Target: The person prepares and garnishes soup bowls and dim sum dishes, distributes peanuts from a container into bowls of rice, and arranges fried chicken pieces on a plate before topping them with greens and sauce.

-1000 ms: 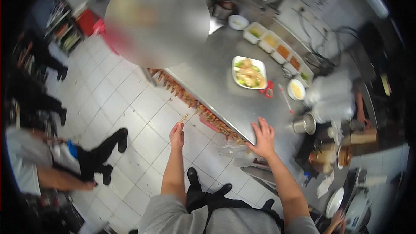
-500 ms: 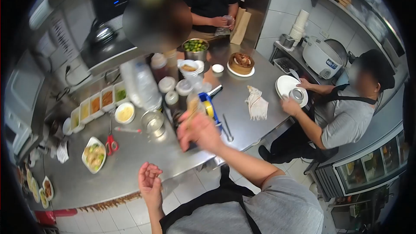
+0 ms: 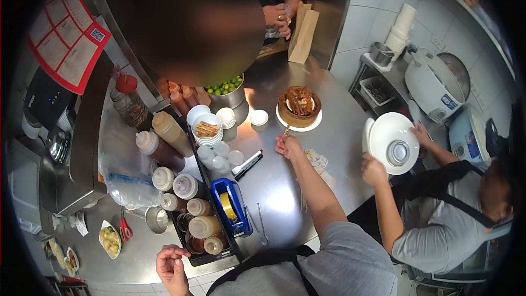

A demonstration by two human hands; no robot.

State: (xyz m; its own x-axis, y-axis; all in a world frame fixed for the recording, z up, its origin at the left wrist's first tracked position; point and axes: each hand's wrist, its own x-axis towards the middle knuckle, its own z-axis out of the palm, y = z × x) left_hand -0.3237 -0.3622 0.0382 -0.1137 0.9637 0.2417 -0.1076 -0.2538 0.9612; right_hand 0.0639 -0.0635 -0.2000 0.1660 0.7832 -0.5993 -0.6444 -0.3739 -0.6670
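Note:
My right hand (image 3: 289,147) reaches over the steel table, its fingers pinching a small light-brown stick-like piece (image 3: 286,130). That piece is at the near edge of a round bamboo steamer (image 3: 285,111) of dark brown food, which stands on a white plate (image 3: 315,126); I cannot tell whether they touch. Below my right hand lies a crumpled cloth (image 3: 318,160). My left hand (image 3: 172,268) hovers near the front edge beside a black tray of sauce bottles (image 3: 204,227), holding nothing, its fingers loosely bent and apart.
A blue tape dispenser (image 3: 230,208), markers (image 3: 248,165) and a white bowl of brown sticks (image 3: 207,129) stand left of my arm. At the right, a co-worker holds white plates (image 3: 392,142). Across the table another person stands near a paper bag (image 3: 303,35) and a pot of green limes (image 3: 226,92).
My right hand has moved from above the sauce bottles across to the steamer, carrying the small brown piece. My view has turned right; my left hand appears lower.

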